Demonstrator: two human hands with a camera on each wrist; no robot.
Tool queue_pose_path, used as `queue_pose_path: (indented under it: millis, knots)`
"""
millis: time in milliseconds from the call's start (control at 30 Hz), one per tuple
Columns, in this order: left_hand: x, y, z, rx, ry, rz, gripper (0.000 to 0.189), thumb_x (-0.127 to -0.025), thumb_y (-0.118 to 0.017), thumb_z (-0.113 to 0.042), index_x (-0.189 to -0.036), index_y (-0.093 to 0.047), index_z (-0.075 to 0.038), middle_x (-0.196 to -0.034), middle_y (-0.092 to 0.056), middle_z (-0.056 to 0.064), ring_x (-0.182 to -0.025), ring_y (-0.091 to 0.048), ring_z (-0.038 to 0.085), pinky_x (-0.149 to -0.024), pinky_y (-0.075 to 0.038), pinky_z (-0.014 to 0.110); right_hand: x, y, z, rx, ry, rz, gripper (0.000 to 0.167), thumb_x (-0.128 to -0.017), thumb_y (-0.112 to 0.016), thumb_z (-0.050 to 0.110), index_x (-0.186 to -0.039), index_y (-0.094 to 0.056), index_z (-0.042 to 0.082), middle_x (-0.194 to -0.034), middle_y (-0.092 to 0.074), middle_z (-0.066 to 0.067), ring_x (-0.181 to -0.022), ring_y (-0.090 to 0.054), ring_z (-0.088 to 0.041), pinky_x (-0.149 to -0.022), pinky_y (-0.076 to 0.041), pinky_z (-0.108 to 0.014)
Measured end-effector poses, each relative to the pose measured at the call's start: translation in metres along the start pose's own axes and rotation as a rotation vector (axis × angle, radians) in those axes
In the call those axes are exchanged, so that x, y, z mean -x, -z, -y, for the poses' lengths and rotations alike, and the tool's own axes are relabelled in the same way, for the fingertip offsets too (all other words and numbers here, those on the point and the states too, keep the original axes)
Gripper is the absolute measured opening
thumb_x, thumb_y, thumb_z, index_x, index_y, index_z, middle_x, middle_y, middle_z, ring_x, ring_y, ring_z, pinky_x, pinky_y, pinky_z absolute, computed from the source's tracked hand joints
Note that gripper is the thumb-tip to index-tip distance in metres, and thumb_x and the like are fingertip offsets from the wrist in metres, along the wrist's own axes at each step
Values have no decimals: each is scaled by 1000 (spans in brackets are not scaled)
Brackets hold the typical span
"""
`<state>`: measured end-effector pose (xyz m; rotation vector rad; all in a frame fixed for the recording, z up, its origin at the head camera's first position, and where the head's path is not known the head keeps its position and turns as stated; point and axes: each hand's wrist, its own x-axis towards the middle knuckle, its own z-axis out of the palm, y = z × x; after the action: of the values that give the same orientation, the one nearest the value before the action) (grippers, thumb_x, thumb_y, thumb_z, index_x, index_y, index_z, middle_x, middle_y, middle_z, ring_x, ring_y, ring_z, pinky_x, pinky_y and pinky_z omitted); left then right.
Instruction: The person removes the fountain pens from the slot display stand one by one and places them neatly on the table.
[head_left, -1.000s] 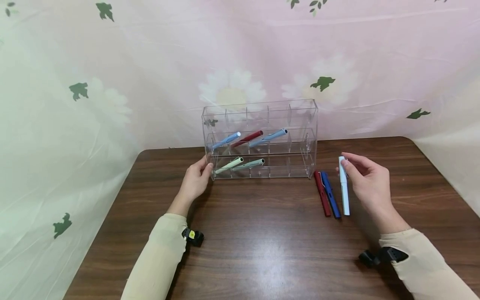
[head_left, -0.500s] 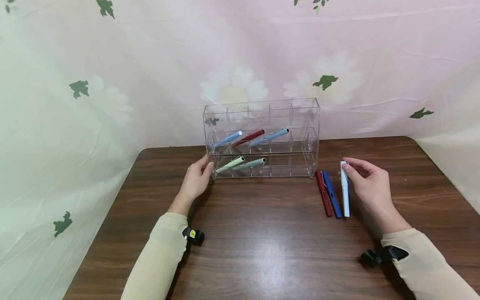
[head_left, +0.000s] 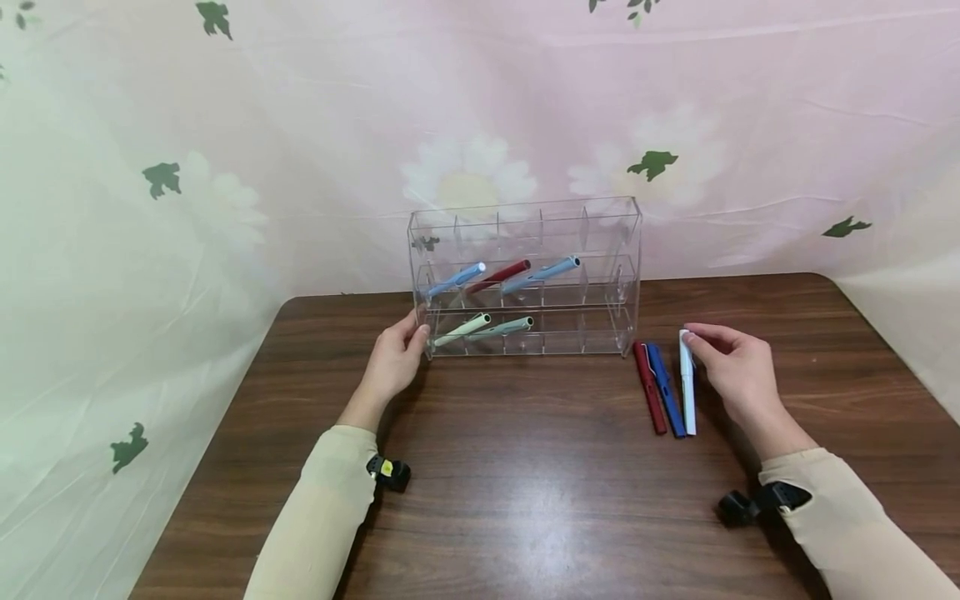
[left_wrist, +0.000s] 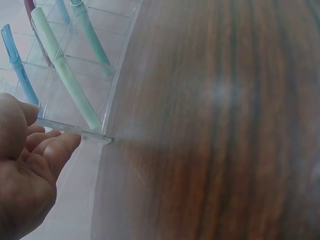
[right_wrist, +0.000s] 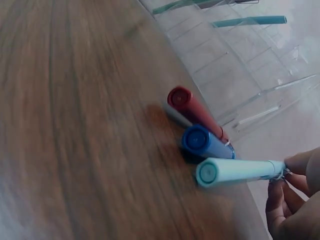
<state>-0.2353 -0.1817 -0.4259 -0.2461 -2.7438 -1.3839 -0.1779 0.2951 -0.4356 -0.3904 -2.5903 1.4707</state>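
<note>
A clear tiered pen rack (head_left: 566,342) stands at the back of the table. My left hand (head_left: 393,356) grips its left side, thumb in front. Pens lean in it: a blue one (head_left: 456,279), a dark red one (head_left: 498,276) and a light blue one (head_left: 542,274) above, a pale green one (head_left: 462,330) and a grey-green one (head_left: 502,327) below. My right hand (head_left: 738,367) pinches the far end of a pale blue pen (head_left: 687,396), near the table's surface. Beside it lie a red pen (head_left: 650,392) and a dark blue pen (head_left: 667,396).
The brown wooden table (head_left: 525,467) reaches back to a floral cloth (head_left: 337,150) hanging behind the rack. Each wrist wears a black strapped camera. The loose pens lie just right of the rack's front right corner.
My right hand has come slightly nearer to me, and the pale blue pen's far end has dropped closer to the other two pens. The left hand keeps its hold on the rack.
</note>
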Motion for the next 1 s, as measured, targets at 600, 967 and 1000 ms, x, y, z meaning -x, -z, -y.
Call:
queue_pose_path:
  millis: [600, 967, 1000]
  knots:
    - [1, -1, -2, -6, 9, -3, 51, -115, -53, -18, -163, -46, -4, -148, -66, 23, -139, -63, 36, -118, -51, 55, -11, -7, -8, 229, 91, 88, 43, -112, -61, 32, -135, -72, -2, -134, -70, -32, -116, -63, -36, -76, -46, -21]
    - [0, -1, -2, 0, 9, 0, 51, -115, -54, -19, -163, -46, -5, -147, -66, 23, -135, -66, 36, -114, -54, 54, -12, -11, -6, 271, 161, 64, 36, -110, -64, 24, -128, -75, -5, -126, -73, -34, -113, -66, -40, -80, -47, -30]
    - [0, -1, -2, -1, 10, 1, 51, -115, -53, -19, -163, -45, -5, -147, -66, 23, -136, -65, 36, -115, -53, 55, -12, -12, -5, 276, 168, 61, 35, -109, -64, 23, -127, -75, -5, -126, -73, -34, -113, -66, -40, -80, -47, -30]
